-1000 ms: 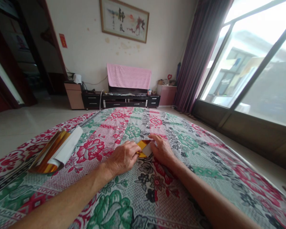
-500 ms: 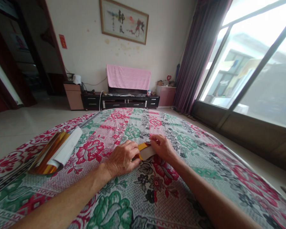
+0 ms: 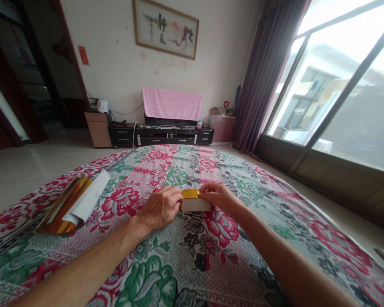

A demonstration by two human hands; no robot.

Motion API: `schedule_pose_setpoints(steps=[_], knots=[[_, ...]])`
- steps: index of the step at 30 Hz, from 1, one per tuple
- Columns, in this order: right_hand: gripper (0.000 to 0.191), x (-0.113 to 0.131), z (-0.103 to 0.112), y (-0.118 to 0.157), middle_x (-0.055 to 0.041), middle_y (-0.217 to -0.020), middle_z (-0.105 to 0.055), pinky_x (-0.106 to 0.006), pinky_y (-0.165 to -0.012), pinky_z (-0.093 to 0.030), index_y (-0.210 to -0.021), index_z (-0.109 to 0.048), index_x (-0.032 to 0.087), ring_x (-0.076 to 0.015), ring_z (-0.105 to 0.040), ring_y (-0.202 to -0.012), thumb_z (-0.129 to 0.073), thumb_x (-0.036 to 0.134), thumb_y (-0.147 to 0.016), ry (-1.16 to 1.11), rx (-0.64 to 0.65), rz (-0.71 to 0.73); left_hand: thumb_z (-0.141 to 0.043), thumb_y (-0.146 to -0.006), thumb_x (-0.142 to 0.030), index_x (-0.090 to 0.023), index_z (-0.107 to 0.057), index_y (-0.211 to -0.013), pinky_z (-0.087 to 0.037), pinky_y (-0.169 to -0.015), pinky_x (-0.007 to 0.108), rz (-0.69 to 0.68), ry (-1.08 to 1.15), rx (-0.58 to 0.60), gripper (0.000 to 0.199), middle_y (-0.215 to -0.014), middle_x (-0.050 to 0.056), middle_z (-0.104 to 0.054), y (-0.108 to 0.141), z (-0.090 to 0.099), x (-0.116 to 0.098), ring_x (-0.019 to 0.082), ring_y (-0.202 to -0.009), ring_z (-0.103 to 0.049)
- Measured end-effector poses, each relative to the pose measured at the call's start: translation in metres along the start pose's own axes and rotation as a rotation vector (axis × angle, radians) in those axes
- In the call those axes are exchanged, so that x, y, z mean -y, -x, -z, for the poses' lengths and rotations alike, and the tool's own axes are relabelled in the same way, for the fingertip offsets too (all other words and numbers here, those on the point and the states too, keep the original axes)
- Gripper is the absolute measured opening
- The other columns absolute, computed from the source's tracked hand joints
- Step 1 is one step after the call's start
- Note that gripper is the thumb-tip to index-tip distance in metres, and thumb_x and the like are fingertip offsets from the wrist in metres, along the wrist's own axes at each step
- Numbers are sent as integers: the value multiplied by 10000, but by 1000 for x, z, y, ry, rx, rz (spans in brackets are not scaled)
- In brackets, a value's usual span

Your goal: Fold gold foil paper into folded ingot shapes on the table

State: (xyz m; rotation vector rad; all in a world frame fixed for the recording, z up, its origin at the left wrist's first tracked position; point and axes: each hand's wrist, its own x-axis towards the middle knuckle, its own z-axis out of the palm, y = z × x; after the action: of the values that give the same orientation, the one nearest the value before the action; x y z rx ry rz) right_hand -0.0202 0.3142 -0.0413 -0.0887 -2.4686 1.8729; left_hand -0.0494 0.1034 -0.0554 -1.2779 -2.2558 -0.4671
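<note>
A small piece of gold foil paper (image 3: 191,194) with a pale strip (image 3: 196,205) along its near side lies between my two hands at the middle of the table. My left hand (image 3: 164,205) is closed on its left end, fingers pressed together. At the other end my right hand (image 3: 218,196) pinches the foil between thumb and fingertips. The cloth beneath is patterned with red and green flowers (image 3: 176,175). Curled sheets of gold foil (image 3: 68,207) and a rolled white sheet (image 3: 91,198) rest to the left of my left hand.
The round table's cloth edge (image 3: 310,200) curves away at the right. Beyond the table stand a low black cabinet (image 3: 156,138) and a television under a pink cloth (image 3: 173,103). A purple curtain (image 3: 265,76) hangs beside the window.
The gold piece has turned level, its gold part now on the far side and the pale strip nearer me. My left hand has shifted slightly left; my right fingers have closed in on the end.
</note>
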Motion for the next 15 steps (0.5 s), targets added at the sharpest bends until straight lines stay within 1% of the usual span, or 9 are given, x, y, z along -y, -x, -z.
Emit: schedule_pose_setpoints(steps=[3, 5, 7, 9, 12, 15], knots=[[185, -1, -9, 0, 27, -596, -527, -201, -444, -327, -730, -547, 175, -74, -438, -488, -628, 252, -583, -188, -67, -27, -481, -813, -158, -153, -619, -912, -483, -818, 366, 7, -19, -44, 170, -1028, 81, -602, -1, 1, -5, 200, -945, -529], [212, 0, -16, 1, 29, -594, -530, -204, -447, -338, -749, -534, 176, -80, -452, -490, -630, 239, -572, -295, -119, -42, -529, -809, -228, -151, -614, -953, -477, -841, 397, -19, -52, -69, 184, -1081, 89, -588, -2, 4, -9, 224, -985, -515], [222, 1, -24, 2, 33, -574, -525, -207, -435, -341, -756, -520, 178, -84, -456, -471, -627, 228, -568, -397, -140, -74, -563, -803, -323, -145, -611, -972, -479, -831, 417, -58, -93, -70, 250, -1086, 99, -584, -4, 6, -14, 242, -983, -508], [223, 4, -32, 5, 33, -573, -528, -208, -430, -348, -766, -518, 177, -85, -459, -460, -621, 219, -573, -494, -131, -97, -558, -809, -370, -139, -608, -972, -485, -805, 423, -94, -142, -58, 288, -1060, 105, -586, -5, 7, -18, 248, -954, -510], [221, 8, -41, 10, 31, -604, -546, -198, -464, -381, -766, -525, 171, -78, -482, -490, -625, 195, -570, -550, -135, -106, -490, -859, -298, -144, -610, -940, -487, -762, 398, -113, -211, -34, 211, -983, 96, -593, -6, 8, -20, 232, -900, -513], [180, 12, -44, 14, 26, -615, -557, -205, -500, -417, -751, -551, 166, -77, -493, -509, -622, 190, -587, -504, -72, -111, -436, -881, -209, -153, -611, -868, -479, -728, 357, -126, -245, -7, 184, -890, 75, -590, -6, 7, -18, 206, -835, -509]])
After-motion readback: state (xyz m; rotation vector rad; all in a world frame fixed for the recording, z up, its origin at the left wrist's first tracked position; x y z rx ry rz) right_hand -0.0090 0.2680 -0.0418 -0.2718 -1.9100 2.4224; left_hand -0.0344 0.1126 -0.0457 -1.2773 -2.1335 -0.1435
